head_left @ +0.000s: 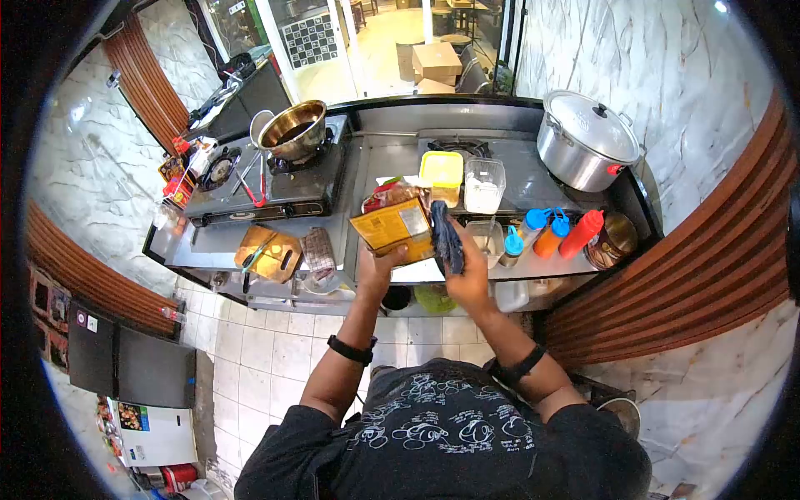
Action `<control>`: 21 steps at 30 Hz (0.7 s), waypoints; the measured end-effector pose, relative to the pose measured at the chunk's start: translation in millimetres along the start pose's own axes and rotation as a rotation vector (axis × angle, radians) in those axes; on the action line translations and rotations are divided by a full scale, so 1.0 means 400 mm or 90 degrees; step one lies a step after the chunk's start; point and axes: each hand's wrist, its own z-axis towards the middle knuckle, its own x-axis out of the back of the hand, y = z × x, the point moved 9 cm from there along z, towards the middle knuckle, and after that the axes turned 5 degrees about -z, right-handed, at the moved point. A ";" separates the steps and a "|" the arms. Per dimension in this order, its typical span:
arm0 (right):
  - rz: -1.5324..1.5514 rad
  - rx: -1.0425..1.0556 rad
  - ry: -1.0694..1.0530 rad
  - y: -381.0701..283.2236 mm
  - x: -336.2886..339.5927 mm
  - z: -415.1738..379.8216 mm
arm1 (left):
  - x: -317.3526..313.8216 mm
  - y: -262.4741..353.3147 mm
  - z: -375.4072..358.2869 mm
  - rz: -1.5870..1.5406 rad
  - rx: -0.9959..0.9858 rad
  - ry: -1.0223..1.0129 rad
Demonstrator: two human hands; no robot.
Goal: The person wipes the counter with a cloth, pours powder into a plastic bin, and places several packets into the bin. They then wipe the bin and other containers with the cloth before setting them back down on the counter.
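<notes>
A yellow box (pixel 393 227) is held up over the counter's front edge, with my left hand (pixel 382 265) closed on its lower side. My right hand (pixel 470 282) grips a dark, crinkled packet (pixel 447 239) just right of the box. Behind the box lies a red and clear plastic packet (pixel 392 193). A tub with a yellow lid (pixel 442 169) and a clear container with white contents (pixel 484 185) stand beyond my hands. Right of my right hand are a small blue-capped bottle (pixel 511 247) and a clear tub (pixel 485 239).
A large lidded pot (pixel 588 143) stands back right, with an orange bottle (pixel 550 239) and a red bottle (pixel 582 234) before it. A brass pan (pixel 292 133) sits on the left stove. Front left are a cutting board (pixel 268 253) with a knife and a folded cloth (pixel 317 252).
</notes>
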 end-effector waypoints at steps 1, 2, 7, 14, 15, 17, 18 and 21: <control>0.000 0.002 -0.002 -0.014 -0.003 -0.009 | 0.002 -0.008 0.000 -0.001 -0.002 0.002; -0.021 0.004 -0.004 -0.033 -0.003 -0.014 | 0.020 -0.020 0.002 -0.007 -0.017 0.027; -0.071 0.047 -0.003 -0.041 0.016 -0.016 | -0.018 -0.059 -0.045 -0.370 0.070 -0.217; -0.062 0.044 -0.020 0.008 -0.029 -0.020 | 0.027 -0.085 -0.026 -0.310 0.088 0.002; -0.061 0.004 0.008 0.034 -0.034 -0.034 | 0.040 -0.066 -0.026 -0.241 0.009 0.028; -0.058 -0.034 0.031 0.073 -0.053 -0.049 | 0.041 -0.063 -0.025 -0.215 -0.004 0.041; -0.077 -0.025 0.036 0.081 -0.062 -0.061 | 0.054 -0.060 -0.039 -0.132 -0.038 0.104; -0.125 -0.019 0.025 0.069 -0.078 -0.081 | 0.052 -0.042 -0.076 -0.076 -0.090 0.200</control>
